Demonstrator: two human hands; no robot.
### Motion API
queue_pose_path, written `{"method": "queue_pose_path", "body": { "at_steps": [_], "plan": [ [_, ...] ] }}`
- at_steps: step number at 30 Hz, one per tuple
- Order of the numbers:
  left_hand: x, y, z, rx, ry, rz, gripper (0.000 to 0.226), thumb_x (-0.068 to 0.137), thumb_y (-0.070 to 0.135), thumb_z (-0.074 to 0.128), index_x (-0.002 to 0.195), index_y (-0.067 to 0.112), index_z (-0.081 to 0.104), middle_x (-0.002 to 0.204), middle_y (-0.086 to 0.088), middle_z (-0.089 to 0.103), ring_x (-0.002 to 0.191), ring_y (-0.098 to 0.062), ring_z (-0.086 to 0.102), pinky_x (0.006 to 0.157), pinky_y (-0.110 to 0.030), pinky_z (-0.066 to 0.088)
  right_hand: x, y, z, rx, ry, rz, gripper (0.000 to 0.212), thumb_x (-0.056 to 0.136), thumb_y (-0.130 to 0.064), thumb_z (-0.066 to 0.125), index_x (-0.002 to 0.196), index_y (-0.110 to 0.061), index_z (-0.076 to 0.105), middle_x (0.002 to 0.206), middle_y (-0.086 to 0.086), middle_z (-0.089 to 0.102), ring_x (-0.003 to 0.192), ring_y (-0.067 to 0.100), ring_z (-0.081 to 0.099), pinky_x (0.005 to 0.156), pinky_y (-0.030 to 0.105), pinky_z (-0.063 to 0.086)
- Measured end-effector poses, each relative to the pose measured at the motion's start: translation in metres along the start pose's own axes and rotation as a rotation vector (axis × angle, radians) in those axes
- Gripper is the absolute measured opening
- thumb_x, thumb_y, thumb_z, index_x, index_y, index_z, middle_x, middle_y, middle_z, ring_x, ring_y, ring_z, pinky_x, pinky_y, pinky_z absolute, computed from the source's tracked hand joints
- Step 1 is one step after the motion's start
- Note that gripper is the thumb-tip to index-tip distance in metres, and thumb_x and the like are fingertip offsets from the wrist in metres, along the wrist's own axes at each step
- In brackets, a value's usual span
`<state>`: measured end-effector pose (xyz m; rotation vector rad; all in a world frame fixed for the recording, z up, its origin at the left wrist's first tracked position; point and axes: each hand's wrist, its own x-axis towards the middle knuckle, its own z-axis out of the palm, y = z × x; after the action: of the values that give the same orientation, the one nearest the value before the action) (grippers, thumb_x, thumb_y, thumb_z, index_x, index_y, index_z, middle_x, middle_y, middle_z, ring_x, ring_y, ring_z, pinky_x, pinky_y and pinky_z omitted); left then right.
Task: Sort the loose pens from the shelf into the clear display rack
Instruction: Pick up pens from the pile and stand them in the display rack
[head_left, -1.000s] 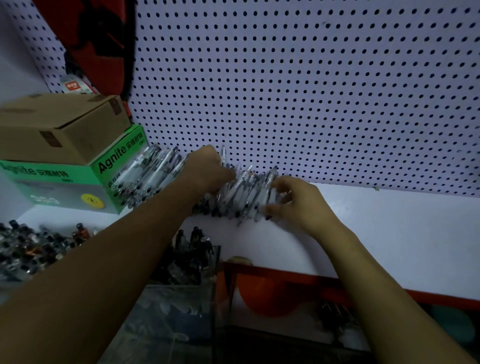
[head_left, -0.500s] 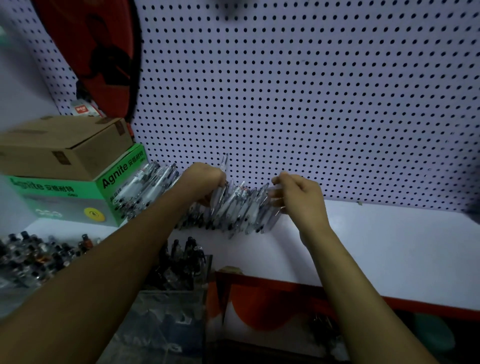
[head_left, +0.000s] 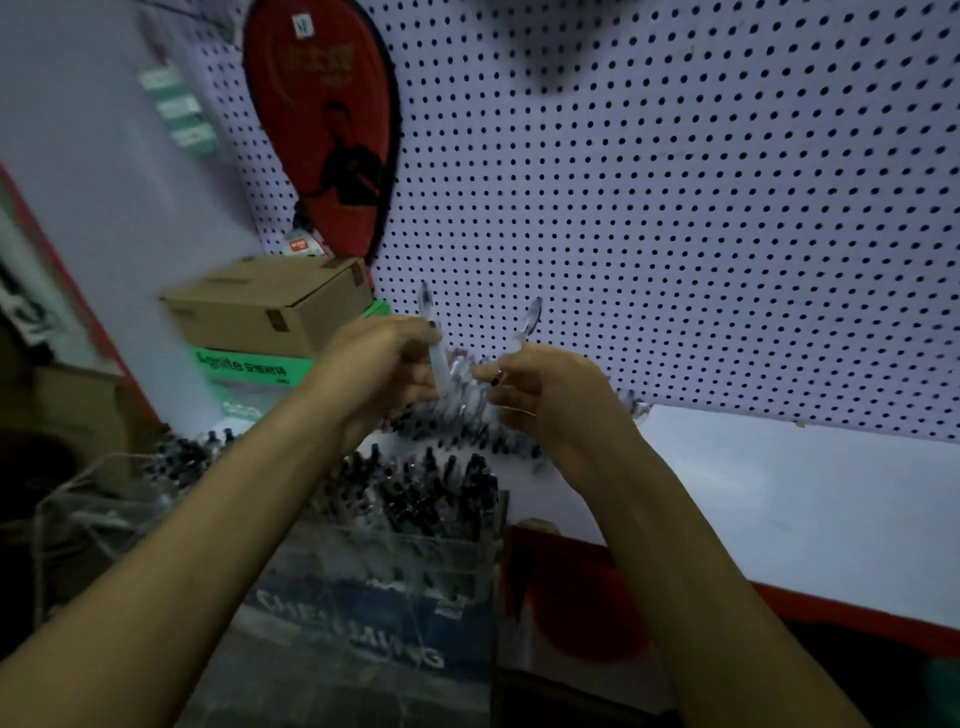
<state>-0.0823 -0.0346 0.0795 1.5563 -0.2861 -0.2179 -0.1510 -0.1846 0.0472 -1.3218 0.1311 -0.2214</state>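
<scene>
A heap of loose clear-barrelled pens (head_left: 467, 415) lies on the white shelf (head_left: 779, 499) against the pegboard (head_left: 675, 208), toward the shelf's left end. Two pens are lifted above the heap. The left hand (head_left: 379, 369) curls its fingers round one clear pen (head_left: 434, 343), which stands nearly upright with its dark tip up. The right hand (head_left: 545, 389) pinches a second clear pen (head_left: 524, 325) between thumb and forefinger, tilted slightly right, its other fingers loosely bent. The two hands are near each other but apart, both just above the heap. Below the shelf's front edge stands the clear display rack (head_left: 363, 561), its upper compartment packed with dark-capped pens (head_left: 415, 488) standing upright. At the shelf's left end a brown cardboard box (head_left: 265, 306) sits on a green box (head_left: 244, 364). A red table-tennis bat case (head_left: 322, 130) hangs on the pegboard above them.
</scene>
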Motion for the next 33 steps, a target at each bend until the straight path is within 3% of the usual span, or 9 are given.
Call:
{"method": "queue_pose_path", "body": {
  "at_steps": [3,7,11,14,17,21,26,28,33],
  "plan": [
    [-0.026,-0.003,-0.026,-0.081,0.047,-0.03,0.013,0.092,0.007,0.053,0.08,0.011,0.053,0.066,-0.006,0.051,0.047,-0.015,0.048,0.044,-0.022,0.047,-0.004,0.005,0.03,-0.016,-0.064,0.038,0.015,0.09,-0.006,0.062,0.098,0.006,0.062,0.082,0.013,0.069,0.059,0.017,0.06,0.057,0.029,0.05],
    [-0.055,-0.012,-0.062,-0.081,0.185,0.009,0.005,0.091,0.008,0.054,0.09,0.011,0.057,0.071,-0.007,0.063,0.056,-0.018,0.056,0.048,-0.026,0.05,-0.006,0.015,0.059,-0.222,-0.089,-0.007,0.02,0.086,-0.003,0.068,0.084,-0.005,0.048,0.067,0.01,0.067,0.062,0.024,0.063,0.053,0.032,0.056],
    [-0.079,-0.025,-0.094,-0.022,0.301,0.105,0.008,0.096,0.008,0.05,0.089,0.01,0.054,0.065,-0.003,0.063,0.047,-0.012,0.056,0.054,-0.032,0.052,-0.012,0.023,0.08,-0.362,-0.142,-0.123,0.014,0.096,-0.012,0.059,0.091,0.0,0.054,0.085,0.024,0.068,0.065,0.027,0.068,0.065,0.046,0.061],
    [-0.091,-0.037,-0.114,0.013,0.393,0.117,0.009,0.099,0.013,0.05,0.091,0.009,0.052,0.05,0.007,0.056,0.043,-0.01,0.054,0.055,-0.032,0.053,-0.019,0.026,0.1,-0.294,-0.202,-0.107,0.027,0.102,-0.02,0.051,0.095,0.005,0.061,0.086,0.023,0.068,0.07,0.031,0.068,0.066,0.042,0.062],
    [-0.097,-0.048,-0.132,0.041,0.481,0.141,0.008,0.098,0.013,0.054,0.091,0.01,0.054,0.065,-0.008,0.054,0.053,-0.016,0.055,0.05,-0.026,0.053,-0.019,0.032,0.127,-0.328,-0.266,-0.096,0.041,0.102,-0.032,0.048,0.092,0.005,0.065,0.081,0.013,0.07,0.069,0.028,0.069,0.063,0.032,0.06],
    [-0.099,-0.058,-0.157,0.123,0.588,0.217,0.007,0.095,0.007,0.057,0.09,0.01,0.055,0.065,-0.005,0.051,0.056,-0.012,0.054,0.054,-0.027,0.053,-0.013,0.04,0.162,-0.484,-0.317,-0.143,0.034,0.099,-0.033,0.054,0.086,-0.005,0.067,0.065,0.003,0.069,0.057,0.016,0.068,0.064,0.037,0.062],
    [-0.097,-0.067,-0.19,0.234,0.676,0.342,0.007,0.091,0.005,0.056,0.088,0.01,0.054,0.069,-0.003,0.047,0.065,-0.018,0.049,0.063,-0.042,0.053,0.003,0.048,0.198,-0.554,-0.354,-0.225,0.009,0.091,-0.016,0.066,0.09,-0.008,0.062,0.067,0.004,0.072,0.063,0.018,0.072,0.065,0.033,0.061],
    [-0.096,-0.07,-0.201,0.273,0.71,0.376,0.014,0.09,0.006,0.057,0.085,0.019,0.055,0.068,0.001,0.049,0.065,-0.017,0.051,0.064,-0.046,0.054,0.01,0.051,0.213,-0.552,-0.383,-0.237,0.013,0.089,-0.012,0.068,0.098,-0.008,0.06,0.068,0.004,0.073,0.063,0.018,0.073,0.064,0.033,0.061],
    [-0.093,-0.078,-0.215,0.312,0.724,0.409,0.015,0.09,0.006,0.057,0.085,0.02,0.054,0.068,0.003,0.05,0.061,-0.008,0.049,0.057,-0.026,0.048,0.03,0.059,0.237,-0.898,-0.379,-0.407,0.027,0.09,-0.033,0.063,0.097,-0.007,0.067,0.069,0.002,0.073,0.063,0.013,0.07,0.067,0.034,0.059]
  ]
}}
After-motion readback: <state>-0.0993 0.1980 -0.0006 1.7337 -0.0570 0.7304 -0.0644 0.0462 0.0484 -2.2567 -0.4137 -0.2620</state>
